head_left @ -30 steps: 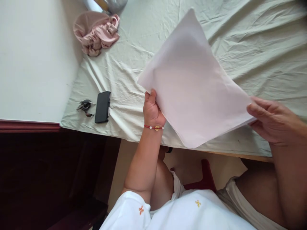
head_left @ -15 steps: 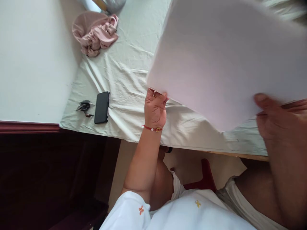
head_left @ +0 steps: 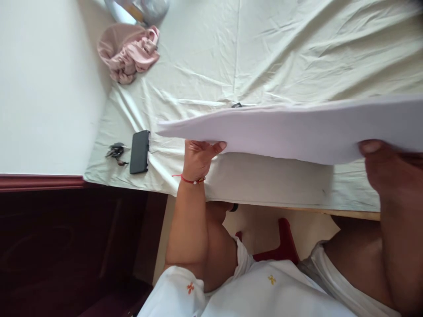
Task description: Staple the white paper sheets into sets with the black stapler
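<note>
White paper [head_left: 280, 132] is up off the table [head_left: 198, 79], running from mid-frame to the right edge, seen at a shallow tilt with its shadow on the cloth below. Sheet count: can't tell.

Both hands clamped on it, well apart. Left hand [head_left: 198, 160], center of frame: thumb on the near edge, fingers mostly hidden under the paper. Right hand [head_left: 390, 171], right edge of frame: thumb flat on the upper face, fingers tucked behind, partly blurred.

Handling, my read: light, floppy, no real stiffness. The edge already waves between the grips, and the free left corner sticks out past the left hand unsupported. Smooth face, so could slide under a loose thumb; creases easily if squeezed hard or bent sharply. Best hold: thumb-over, fingers-under, near both ends of the near edge, light pressure, slight tension to keep it flat.

Around it: black phone [head_left: 139, 152] left of the left hand, keys [head_left: 117, 152] just beside the phone, bunched pink cloth [head_left: 132, 53] upper left. Small dark object [head_left: 237, 105] peeks out past the paper's far edge; can't identify it.
</note>
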